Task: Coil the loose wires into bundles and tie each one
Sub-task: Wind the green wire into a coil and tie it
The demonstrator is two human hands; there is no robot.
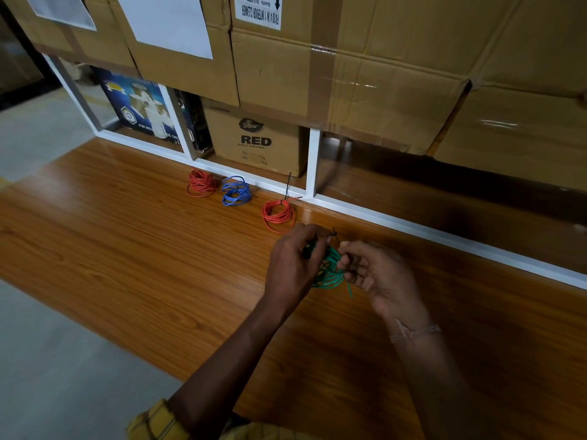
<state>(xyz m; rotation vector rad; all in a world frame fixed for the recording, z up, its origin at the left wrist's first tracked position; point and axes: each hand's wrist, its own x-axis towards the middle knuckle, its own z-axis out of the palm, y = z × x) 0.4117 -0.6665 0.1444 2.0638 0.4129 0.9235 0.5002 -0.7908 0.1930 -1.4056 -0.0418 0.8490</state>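
Observation:
A coil of green wire (330,271) is held just above the wooden table (127,249), between both hands. My left hand (293,265) grips the coil's left side, fingers curled round it. My right hand (378,274) pinches a thin black tie (333,233) that runs over the green coil. One green wire end sticks out below the coil. Farther back lie a red coil (278,214) with a black tie standing up from it, a blue coil (236,190) and another red coil (200,183).
A white shelf frame (313,163) runs along the table's far edge, with cardboard boxes (365,74) stacked above and a "RED" box (257,141) in the shelf. Grey floor (47,360) lies to the left.

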